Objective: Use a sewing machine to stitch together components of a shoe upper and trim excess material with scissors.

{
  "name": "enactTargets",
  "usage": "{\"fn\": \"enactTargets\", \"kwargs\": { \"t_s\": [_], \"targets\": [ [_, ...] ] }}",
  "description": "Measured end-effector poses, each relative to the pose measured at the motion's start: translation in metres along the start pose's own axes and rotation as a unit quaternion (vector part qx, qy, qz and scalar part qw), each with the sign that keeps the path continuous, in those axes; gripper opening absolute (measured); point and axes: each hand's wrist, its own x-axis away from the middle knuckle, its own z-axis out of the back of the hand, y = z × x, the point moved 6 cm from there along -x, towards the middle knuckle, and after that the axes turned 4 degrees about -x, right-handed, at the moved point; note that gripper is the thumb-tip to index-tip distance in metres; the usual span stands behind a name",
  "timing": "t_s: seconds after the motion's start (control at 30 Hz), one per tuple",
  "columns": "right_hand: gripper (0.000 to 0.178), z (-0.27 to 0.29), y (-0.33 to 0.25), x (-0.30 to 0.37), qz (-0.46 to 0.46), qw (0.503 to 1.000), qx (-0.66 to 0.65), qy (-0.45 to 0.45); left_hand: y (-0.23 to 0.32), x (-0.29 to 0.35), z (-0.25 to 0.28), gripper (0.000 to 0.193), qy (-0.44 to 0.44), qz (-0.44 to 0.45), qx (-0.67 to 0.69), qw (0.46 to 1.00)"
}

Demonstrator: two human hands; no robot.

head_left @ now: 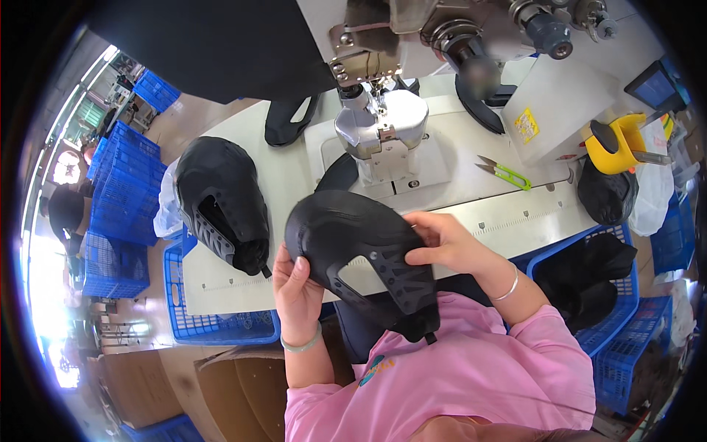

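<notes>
Between my two hands I hold a black shoe upper point(346, 228), its rounded toe toward the sewing machine and its heel toward my chest. My left hand point(296, 283) grips its left edge, thumb on top. On the other side my right hand point(442, 241) pinches the right edge, thumb across the surface and fingers partly hidden behind. Through the upper's opening, pale surface shows. The sewing machine head point(383, 125) stands just beyond, and a dark flat piece point(339, 174) lies at its base. To the left, a second black shoe upper point(223, 199) rests on the table.
Green-handled thread snips point(508, 175) lie on the white table point(530, 214), right of the machine. More black pieces point(291, 120) sit behind it. Blue crates stand below the table, one at left point(221, 328) and one at right point(626, 295) with black uppers. A yellow holder point(615, 147) is far right.
</notes>
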Motion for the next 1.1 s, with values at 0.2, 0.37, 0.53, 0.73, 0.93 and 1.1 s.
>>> {"fn": "enactTargets", "kwargs": {
  "t_s": [0.2, 0.37, 0.53, 0.73, 0.93, 1.1],
  "targets": [
    [0.040, -0.046, -0.080, 0.043, 0.280, 0.741, 0.610, 0.012, -0.007, 0.009, -0.015, 0.073, -0.075, 0.099, -0.011, 0.992],
    [0.036, -0.088, -0.016, 0.054, 0.291, 0.653, 0.693, -0.096, -0.026, 0.011, -0.041, 0.083, -0.087, 0.100, -0.077, 0.988],
    [0.036, -0.043, -0.065, 0.057, 0.331, 0.735, 0.590, 0.033, -0.046, 0.012, -0.005, 0.030, 0.051, 0.107, -0.124, 0.985],
    [0.031, -0.010, -0.039, 0.018, 0.114, 0.891, 0.430, 0.089, -0.035, -0.002, -0.044, 0.023, -0.021, 0.031, -0.401, 0.915],
    [0.027, 0.011, -0.006, 0.001, 0.158, 0.900, 0.402, 0.057, -0.030, -0.010, -0.048, 0.014, -0.084, -0.015, -0.543, 0.835],
    [0.034, 0.016, 0.005, -0.004, 0.008, 0.991, 0.127, -0.045, -0.055, -0.008, -0.034, 0.030, -0.121, 0.175, -0.291, 0.933]
  ]
}}
